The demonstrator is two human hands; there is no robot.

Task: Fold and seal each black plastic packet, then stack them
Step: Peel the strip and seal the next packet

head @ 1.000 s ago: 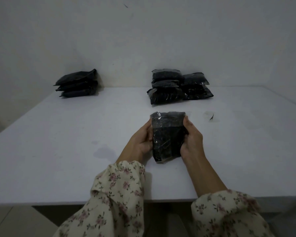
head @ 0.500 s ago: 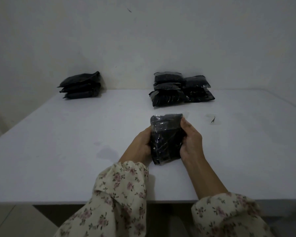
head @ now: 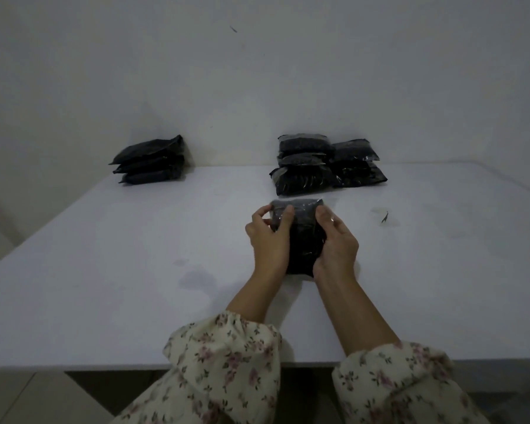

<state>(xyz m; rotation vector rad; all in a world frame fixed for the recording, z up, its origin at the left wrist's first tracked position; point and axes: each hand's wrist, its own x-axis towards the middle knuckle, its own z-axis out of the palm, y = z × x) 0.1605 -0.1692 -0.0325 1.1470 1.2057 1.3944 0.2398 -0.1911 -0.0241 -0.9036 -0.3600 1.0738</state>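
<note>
Black plastic packet [head: 300,237] is gripped above the white counter [head: 104,270] by curled fingers of both left hand [head: 270,240] and right hand [head: 337,243].

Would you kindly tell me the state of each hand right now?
Left hand: grips the black plastic packet at its left edge.
Right hand: grips the same packet's right side.

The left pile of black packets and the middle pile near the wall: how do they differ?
The left pile is one single stack, three packets high; the middle pile is two stacks side by side, holding more packets. The left pile looks dull and lies at an angle; the middle pile glints and faces the person squarely. Both are black packets on the white table by the wall.
</note>
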